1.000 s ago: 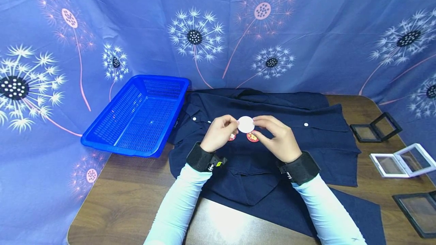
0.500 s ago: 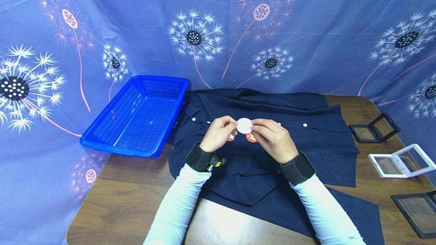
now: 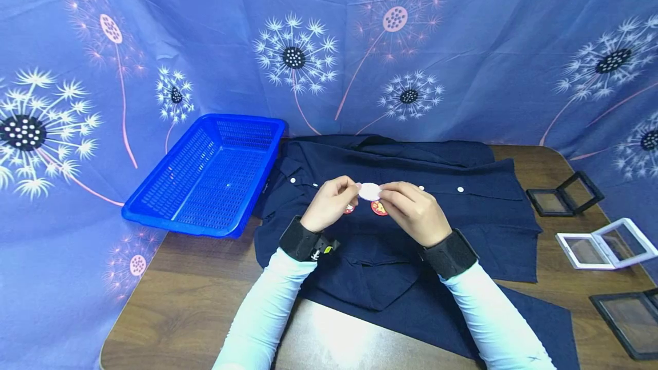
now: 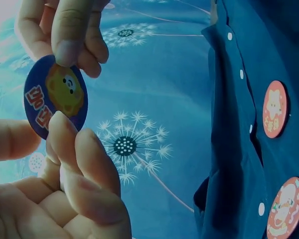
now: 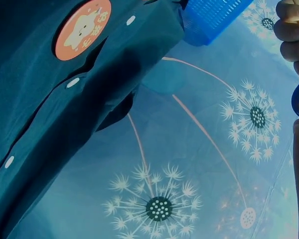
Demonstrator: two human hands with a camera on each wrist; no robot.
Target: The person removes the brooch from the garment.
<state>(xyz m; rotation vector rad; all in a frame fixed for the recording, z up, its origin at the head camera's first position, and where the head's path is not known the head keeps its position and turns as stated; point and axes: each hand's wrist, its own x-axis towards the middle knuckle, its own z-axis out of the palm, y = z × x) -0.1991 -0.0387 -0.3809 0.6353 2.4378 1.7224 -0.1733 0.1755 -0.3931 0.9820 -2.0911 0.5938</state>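
Note:
A round badge [image 3: 369, 191] is held between both hands above a dark navy shirt [image 3: 478, 233]. Its white back faces the head camera, while the left wrist view shows its blue front [image 4: 65, 97] with a yellow lion-like face and lettering. My left hand [image 3: 330, 203] pinches one edge between thumb and fingers. At the opposite edge, my right hand [image 3: 417, 211] pinches it too. Below them on the shirt lie two round red cartoon badges, one red badge [image 3: 380, 208] just under the held one and another red badge [image 3: 350, 208] partly hidden by the left hand.
A blue plastic basket [image 3: 205, 181] stands at the left of the wooden table [image 3: 180, 296]. Along the right side are an open black frame [image 3: 550, 201], a white frame [image 3: 591, 250] and another dark frame [image 3: 627, 318]. A dandelion-print cloth [image 3: 329, 101] hangs behind.
The held badge has tilted, so its white back looks narrower. My right fingers have drawn closer together at its edge. The left hand has barely moved.

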